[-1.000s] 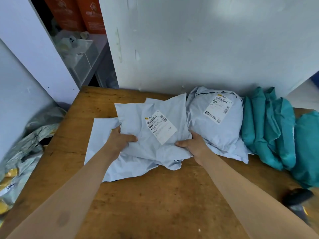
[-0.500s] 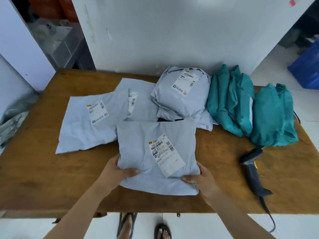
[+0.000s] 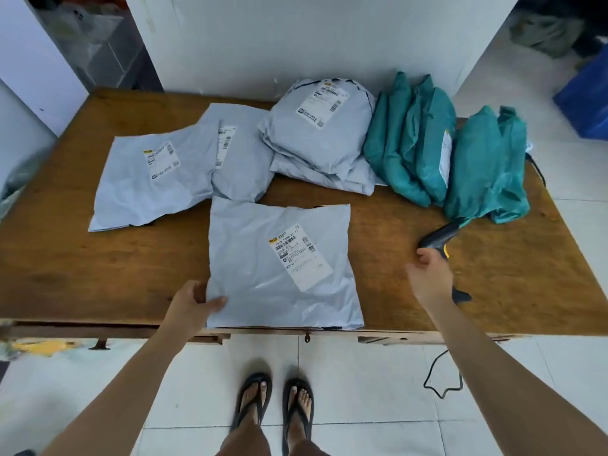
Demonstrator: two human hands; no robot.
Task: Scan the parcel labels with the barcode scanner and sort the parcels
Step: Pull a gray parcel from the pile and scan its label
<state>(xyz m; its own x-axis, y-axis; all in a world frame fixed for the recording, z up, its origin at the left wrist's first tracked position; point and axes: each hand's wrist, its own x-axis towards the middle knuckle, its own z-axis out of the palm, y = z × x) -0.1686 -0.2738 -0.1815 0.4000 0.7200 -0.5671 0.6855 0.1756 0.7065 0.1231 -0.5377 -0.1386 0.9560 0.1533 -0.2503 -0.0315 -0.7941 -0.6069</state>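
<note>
Left hand (image 3: 192, 304) pinches front parcel (image 3: 283, 268); right hand (image 3: 427, 278) loose over scanner (image 3: 439, 236), teal parcels (image 3: 427, 143) beyond

Front parcel (image 3: 250, 245) sits at the table's (image 3: 98, 258) near edge, dead centre, label (image 3: 299, 258) up. The left hand (image 3: 194, 304) pinches its near left corner. Behind it to the left lies a flat parcel (image 3: 148, 192), overlapping another (image 3: 243, 166) to its right. Further right at the back is a stack (image 3: 322, 143), then a row on edge (image 3: 411, 143), then a bundle (image 3: 487, 172) far right. The scanner (image 3: 437, 240) lies before that bundle, under the right hand (image 3: 427, 278).
</note>
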